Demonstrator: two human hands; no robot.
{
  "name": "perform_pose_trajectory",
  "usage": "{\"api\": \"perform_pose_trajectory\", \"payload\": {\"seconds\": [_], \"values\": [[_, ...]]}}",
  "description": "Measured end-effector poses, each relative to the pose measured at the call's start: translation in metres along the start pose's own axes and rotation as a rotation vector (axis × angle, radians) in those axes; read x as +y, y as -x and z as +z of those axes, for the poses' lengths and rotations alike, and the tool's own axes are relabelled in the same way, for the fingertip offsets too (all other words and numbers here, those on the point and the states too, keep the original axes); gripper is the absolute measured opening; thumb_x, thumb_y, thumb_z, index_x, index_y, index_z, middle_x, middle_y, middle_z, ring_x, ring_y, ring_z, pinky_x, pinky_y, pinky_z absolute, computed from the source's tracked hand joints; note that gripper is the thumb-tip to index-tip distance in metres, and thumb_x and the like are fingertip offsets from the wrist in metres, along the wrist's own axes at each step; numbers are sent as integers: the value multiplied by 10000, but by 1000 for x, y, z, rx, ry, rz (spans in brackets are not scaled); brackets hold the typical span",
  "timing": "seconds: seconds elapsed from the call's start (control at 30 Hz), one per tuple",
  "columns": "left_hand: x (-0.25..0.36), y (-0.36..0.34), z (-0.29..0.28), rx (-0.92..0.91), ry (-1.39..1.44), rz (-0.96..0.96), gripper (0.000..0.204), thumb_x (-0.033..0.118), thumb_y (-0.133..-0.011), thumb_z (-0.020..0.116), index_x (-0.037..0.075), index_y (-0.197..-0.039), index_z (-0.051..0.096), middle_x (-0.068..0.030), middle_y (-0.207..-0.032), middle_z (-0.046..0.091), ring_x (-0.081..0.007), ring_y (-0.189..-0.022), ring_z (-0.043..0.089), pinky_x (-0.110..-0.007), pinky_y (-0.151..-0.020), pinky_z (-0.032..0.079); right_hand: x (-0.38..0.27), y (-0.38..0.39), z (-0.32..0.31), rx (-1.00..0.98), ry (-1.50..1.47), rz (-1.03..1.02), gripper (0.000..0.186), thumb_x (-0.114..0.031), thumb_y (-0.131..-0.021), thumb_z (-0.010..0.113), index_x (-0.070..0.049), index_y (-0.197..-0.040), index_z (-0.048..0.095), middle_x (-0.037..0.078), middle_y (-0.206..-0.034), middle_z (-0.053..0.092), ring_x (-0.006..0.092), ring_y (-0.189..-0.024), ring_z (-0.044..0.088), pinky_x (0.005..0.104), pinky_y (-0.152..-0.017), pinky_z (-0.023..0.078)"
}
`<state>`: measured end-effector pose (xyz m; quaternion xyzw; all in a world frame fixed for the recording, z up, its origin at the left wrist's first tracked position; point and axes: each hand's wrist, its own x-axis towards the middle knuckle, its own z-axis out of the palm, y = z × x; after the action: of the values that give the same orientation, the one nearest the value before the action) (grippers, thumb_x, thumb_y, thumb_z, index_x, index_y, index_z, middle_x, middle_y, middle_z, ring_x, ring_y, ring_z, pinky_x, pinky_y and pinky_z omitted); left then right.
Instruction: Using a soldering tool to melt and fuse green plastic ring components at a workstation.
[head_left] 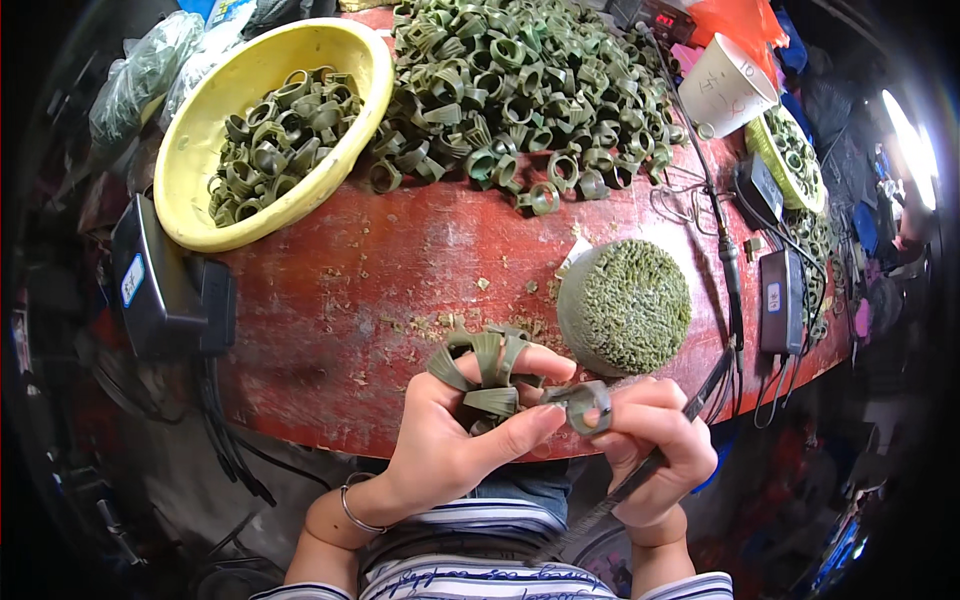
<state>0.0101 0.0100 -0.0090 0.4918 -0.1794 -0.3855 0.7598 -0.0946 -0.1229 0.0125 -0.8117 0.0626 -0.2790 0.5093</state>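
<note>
Head view of a red work table point(400, 290), seen from above. The left hand point(450, 440) is closed around a cluster of green wax rings point(487, 370), several threaded over its fingers and fanned above the palm; thumb and forefinger also pinch one single grey-green ring point(588, 405). The right hand point(655, 440) is curled shut around a thin dark tool point(640, 470), whose shaft runs down toward the lap, and its fingertips steady the same single ring from the other side. Both hands sit just off the near edge of the table, right of its middle.

On the table near that edge, just above the right hand, stands a round green block point(625, 305) with a rough, pitted top. A heap of loose rings point(520, 90) covers the far edge. A yellow bowl point(200, 140) at the far left corner holds more rings. A white paper cup point(725, 85) lies tipped at the far right corner, and a black cable point(715, 210) runs down the right edge past a small dark box point(780, 300).

Handling: the rings look light, thin-walled and probably soft enough to dent or snap, so the single ring is best pinched lightly across its band, not squeezed on the open loop.
</note>
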Motion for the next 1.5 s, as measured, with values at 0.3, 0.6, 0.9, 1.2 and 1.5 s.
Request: {"api": "perform_pose_trajectory", "payload": {"seconds": [0.3,0.6,0.9,1.2,1.5], "values": [[5,-5,-23,30,380,-114,137,50,-750,682,14,-866,618,-99,-996,585,-154,-869,573,-282,-772,463,-4,-52,6,-237,143,-122,105,-51,-759,663,-1,-840,619,130,-781,613,223,-671,609,297,-565,485],[10,-6,-35,96,491,-52,122,100,-748,696,10,-781,621,-119,-974,570,-82,-607,529,-190,-500,433,58,-127,16,-197,744,136,110,-105,-769,638,-5,-816,637,105,-703,593,212,-603,558,296,-581,419],[10,-10,-34,202,381,-7,149,134,-740,711,2,-731,643,-95,-959,588,-71,-629,521,-195,-530,427,22,-102,17,-351,229,197,131,-69,-716,692,2,-775,599,84,-646,557,179,-575,535,290,-550,415],[3,-12,-22,29,-66,215,383,17,-670,748,18,-1029,615,-97,-1083,559,-124,-862,576,-240,-732,487,-15,-48,21,-173,161,-23,165,-63,-665,736,-7,-743,601,72,-617,553,189,-507,532,285,-449,399],[1,-13,-16,-40,-235,242,355,24,-640,759,22,-973,636,-98,-1046,572,-122,-892,556,-247,-746,471,1,-17,14,-23,-163,71,429,-394,-846,505,18,-919,604,89,-663,578,157,-558,543,252,-472,410]]}}
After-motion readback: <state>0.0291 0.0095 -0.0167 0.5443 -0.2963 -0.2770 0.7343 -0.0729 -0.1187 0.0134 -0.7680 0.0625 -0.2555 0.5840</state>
